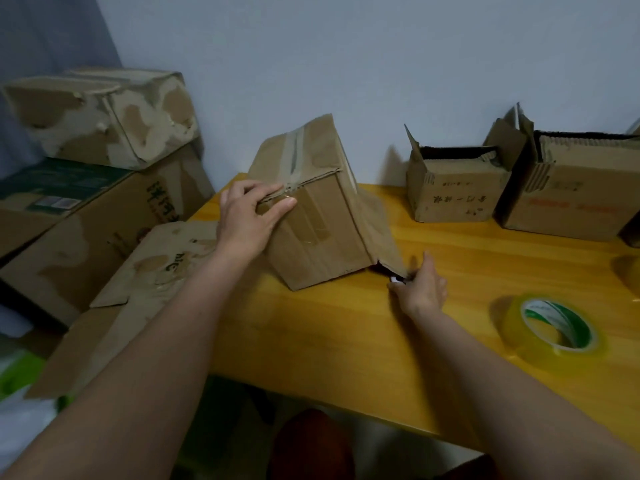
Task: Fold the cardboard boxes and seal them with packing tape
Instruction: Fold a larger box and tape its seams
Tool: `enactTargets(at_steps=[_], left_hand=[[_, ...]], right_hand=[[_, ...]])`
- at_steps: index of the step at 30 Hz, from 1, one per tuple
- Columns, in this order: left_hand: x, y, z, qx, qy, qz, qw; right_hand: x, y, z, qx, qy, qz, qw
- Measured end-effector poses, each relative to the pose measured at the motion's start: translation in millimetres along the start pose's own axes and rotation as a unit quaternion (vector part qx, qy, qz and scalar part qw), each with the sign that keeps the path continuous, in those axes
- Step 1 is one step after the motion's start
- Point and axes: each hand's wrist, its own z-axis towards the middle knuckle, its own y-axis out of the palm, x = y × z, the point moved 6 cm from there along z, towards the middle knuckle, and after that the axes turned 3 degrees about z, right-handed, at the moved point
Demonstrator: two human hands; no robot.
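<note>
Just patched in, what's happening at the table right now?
A person is working on a cardboard box tipped up on the yellow table. The left hand grips its taped upper corner, steadying it. The right hand is low at the box's bottom corner, at a loose flap; something small and white shows at its fingertips, too blurred to identify. A roll of tape lies untouched to the right. Two open boxes stand at the back against the wall.
</note>
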Motion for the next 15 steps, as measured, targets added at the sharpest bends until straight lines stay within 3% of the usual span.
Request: enactTargets(at_steps=[6,10,13,15], left_hand=[[14.0,8.6,0.6,-0.033,0.028,0.019,0.999],[48.5,26.9,-16.5,-0.064,0.098,0.067,0.991],[63.9,33.0,-28.9,-0.055,0.113,0.065,0.990],[68.9,33.2,-33.8,-0.059,0.122,0.059,0.989]], right_hand=[[18.5,-36.5,12.3,-0.016,0.043,-0.109,0.993],[20.7,-77.0,10.3,0.014,0.030,-0.204,0.978],[-26.6,-103.9,-4.0,0.092,-0.156,-0.062,0.982],[-78.4,-119.0,-32.4,0.113,-0.342,0.022,0.932]])
